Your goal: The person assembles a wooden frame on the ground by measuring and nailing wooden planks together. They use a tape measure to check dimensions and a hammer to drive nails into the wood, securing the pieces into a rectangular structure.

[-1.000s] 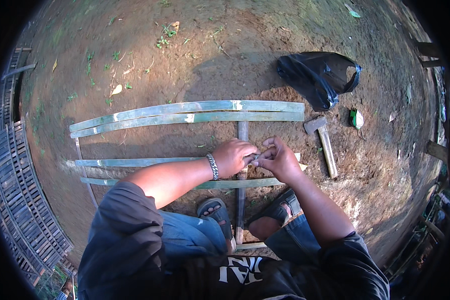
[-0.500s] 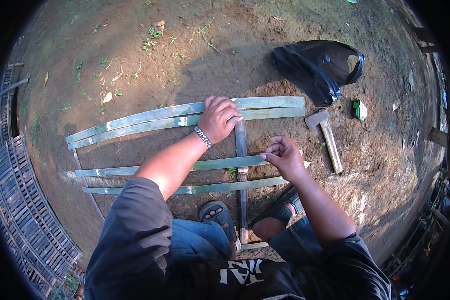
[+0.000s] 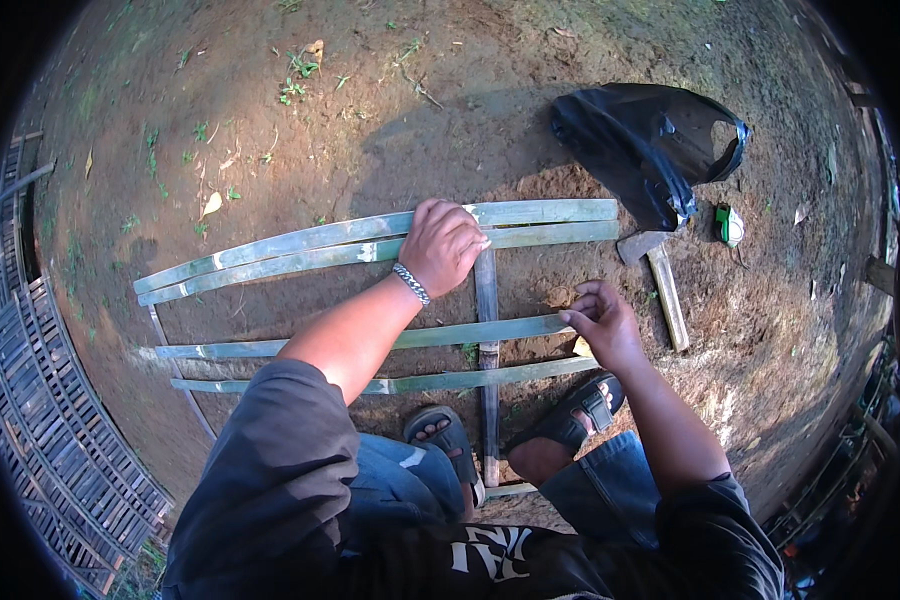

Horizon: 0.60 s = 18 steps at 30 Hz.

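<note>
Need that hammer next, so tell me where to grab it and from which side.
Grip the hammer low on its wooden handle, probably with the right hand, which is nearest. Come from above: it lies flat on the dirt, head toward the black bag, handle end pointing back at the person.

Four long bamboo slats [image 3: 300, 240], one upright crosspiece [image 3: 487, 330], one hammer [image 3: 660, 285], one black bag [image 3: 650, 140], two sandals [image 3: 570, 420].

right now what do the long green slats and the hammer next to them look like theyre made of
The long slats look like split bamboo: green, smooth skin with pale node bands. The hammer seems to have a bare pale wooden handle and a dull grey head, likely metal. The left hand rests on the far slats; the right hand touches a nearer one.
</note>
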### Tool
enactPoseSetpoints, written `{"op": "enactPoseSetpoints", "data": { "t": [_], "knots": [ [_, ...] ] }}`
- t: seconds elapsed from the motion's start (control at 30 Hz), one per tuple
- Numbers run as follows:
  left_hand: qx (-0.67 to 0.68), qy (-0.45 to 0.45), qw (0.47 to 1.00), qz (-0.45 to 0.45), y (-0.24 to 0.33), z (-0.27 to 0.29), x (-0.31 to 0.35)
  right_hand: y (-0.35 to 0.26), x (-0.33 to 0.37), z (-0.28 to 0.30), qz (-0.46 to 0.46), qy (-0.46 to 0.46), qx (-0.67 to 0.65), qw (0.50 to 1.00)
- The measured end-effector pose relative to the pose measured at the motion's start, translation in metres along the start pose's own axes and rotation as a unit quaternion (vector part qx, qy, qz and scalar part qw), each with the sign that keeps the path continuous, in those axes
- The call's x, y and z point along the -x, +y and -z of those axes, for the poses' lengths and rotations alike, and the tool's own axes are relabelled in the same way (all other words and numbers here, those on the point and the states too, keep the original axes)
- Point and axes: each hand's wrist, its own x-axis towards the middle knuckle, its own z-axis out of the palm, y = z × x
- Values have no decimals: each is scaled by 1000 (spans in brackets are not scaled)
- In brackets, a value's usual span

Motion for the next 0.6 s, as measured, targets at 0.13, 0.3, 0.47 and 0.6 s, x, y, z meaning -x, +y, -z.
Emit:
{"op": "enactPoseSetpoints", "data": {
  "t": [0.13, 0.3, 0.47, 0.6],
  "knots": [
    [0, -7, 1000, -2, 0, 1, -2, 18, 1, 28, 55, 72, 88, 992],
    [1, 5, 1000, -11, -1, 1, 0, -21, -8, 6, 243, 123, 339, 901],
    [2, 3, 1000, -15, -2, -1, -2, -59, -65, -38, 352, 111, 400, 839],
    [-1, -10, 1000, -9, -3, -1, 0, -62, -90, -41, 359, 74, 447, 816]
  ]
}}
